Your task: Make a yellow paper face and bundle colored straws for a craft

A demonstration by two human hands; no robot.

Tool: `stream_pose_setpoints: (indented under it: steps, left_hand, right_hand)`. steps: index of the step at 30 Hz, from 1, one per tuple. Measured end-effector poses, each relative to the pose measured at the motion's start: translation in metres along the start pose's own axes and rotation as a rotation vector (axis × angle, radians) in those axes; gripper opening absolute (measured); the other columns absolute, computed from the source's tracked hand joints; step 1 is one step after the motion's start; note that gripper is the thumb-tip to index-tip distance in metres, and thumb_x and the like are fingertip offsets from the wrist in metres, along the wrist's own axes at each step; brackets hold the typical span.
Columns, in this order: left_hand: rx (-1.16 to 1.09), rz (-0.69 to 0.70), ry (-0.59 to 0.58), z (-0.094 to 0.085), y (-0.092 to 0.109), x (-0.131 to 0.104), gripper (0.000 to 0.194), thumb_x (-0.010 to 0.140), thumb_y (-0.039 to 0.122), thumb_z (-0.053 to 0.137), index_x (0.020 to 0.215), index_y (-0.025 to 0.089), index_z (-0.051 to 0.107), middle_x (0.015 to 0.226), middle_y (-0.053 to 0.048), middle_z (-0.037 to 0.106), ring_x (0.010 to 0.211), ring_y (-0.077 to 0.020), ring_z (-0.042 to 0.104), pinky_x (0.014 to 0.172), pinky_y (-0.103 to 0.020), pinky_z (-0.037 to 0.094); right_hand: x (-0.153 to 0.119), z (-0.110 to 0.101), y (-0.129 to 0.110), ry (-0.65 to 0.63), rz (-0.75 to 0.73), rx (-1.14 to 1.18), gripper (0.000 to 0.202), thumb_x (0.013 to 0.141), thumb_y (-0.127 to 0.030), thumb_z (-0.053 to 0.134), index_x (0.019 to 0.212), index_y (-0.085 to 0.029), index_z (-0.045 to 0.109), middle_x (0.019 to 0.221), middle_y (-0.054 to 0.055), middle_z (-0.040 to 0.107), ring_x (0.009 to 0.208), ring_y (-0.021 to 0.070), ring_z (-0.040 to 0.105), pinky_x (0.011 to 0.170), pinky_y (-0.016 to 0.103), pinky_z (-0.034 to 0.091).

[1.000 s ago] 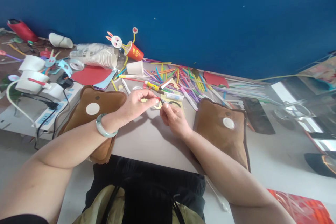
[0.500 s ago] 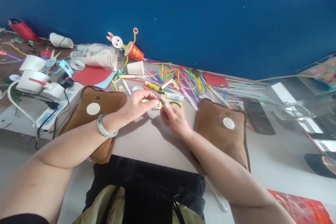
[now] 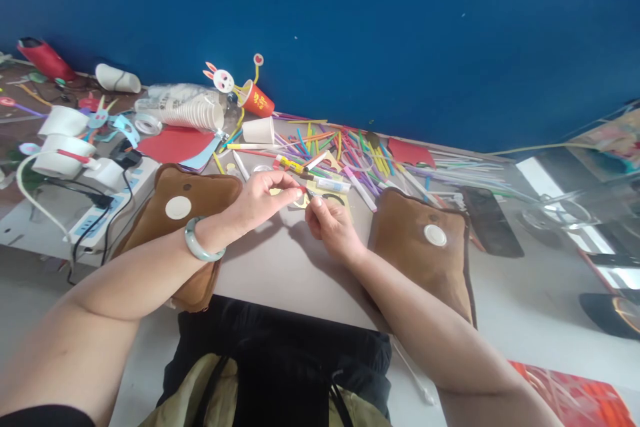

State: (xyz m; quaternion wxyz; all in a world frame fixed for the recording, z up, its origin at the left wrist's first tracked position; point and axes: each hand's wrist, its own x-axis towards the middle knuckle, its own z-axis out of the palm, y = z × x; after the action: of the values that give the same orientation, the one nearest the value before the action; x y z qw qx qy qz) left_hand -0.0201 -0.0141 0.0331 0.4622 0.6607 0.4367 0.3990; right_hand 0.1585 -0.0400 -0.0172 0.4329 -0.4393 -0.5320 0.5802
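My left hand [image 3: 265,199], with a pale green bangle on its wrist, pinches a small red piece [image 3: 303,189] between thumb and forefinger. Close beside it, my right hand [image 3: 331,223] is closed on what look like small scissors [image 3: 310,193]. Their grey metal tip points at the red piece, and the fingers hide most of the rest. Both hands are above the front of the table. Just behind them lie a capped white marker [image 3: 332,184], a yellow tube [image 3: 290,164] and a pink-and-white marker [image 3: 360,189].
Brown plush cushions [image 3: 200,193] [image 3: 425,253] flank my hands. Coloured straws [image 3: 345,147] are strewn along the blue wall. To the left are stacked paper cups [image 3: 190,107], a red cup [image 3: 257,101] with a rabbit face and a power strip [image 3: 95,217] with cables. A dark phone [image 3: 493,221] lies right.
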Motion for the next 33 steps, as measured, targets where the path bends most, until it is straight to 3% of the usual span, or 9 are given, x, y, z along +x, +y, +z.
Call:
stream_pose_setpoints:
  steps: [5,11,16,33]
  left_hand:
    - [-0.057,0.01,0.009,0.001,-0.006,0.001,0.023,0.084,0.036,0.066,0.078,0.016,0.073,0.08,-0.004,0.073,0.082,-0.0172,0.065,0.081,-0.029,0.05]
    - [-0.164,-0.052,0.034,0.003,-0.011,0.003,0.051,0.096,0.051,0.043,0.077,0.016,0.076,0.083,-0.006,0.076,0.086,-0.0195,0.067,0.086,-0.032,0.051]
    - [-0.024,-0.022,-0.028,0.002,-0.007,0.003,0.023,0.079,0.038,0.072,0.082,0.016,0.075,0.081,-0.004,0.075,0.08,-0.0182,0.068,0.077,-0.029,0.051]
    - [0.006,-0.031,-0.029,0.002,-0.004,0.003,0.015,0.076,0.031,0.069,0.077,0.016,0.074,0.079,-0.004,0.075,0.08,-0.0184,0.068,0.077,-0.03,0.051]
  right_hand:
    - [0.0,0.0,0.0,0.006,0.01,0.022,0.058,0.085,-0.074,0.056,0.064,-0.02,0.054,0.047,-0.006,0.033,0.041,0.0071,0.025,0.04,0.025,0.018]
    - [0.0,0.001,0.0,0.01,0.019,0.044,0.057,0.084,-0.075,0.057,0.065,-0.021,0.054,0.047,-0.006,0.033,0.041,0.0071,0.024,0.04,0.026,0.017]
    - [0.001,0.0,0.002,0.008,0.016,0.037,0.058,0.083,-0.075,0.057,0.063,-0.02,0.054,0.046,-0.007,0.033,0.04,0.0068,0.024,0.039,0.025,0.017]
    - [0.0,0.0,-0.001,-0.006,-0.005,-0.016,0.058,0.086,-0.074,0.055,0.064,-0.02,0.054,0.046,-0.006,0.034,0.042,0.0076,0.027,0.04,0.025,0.019]
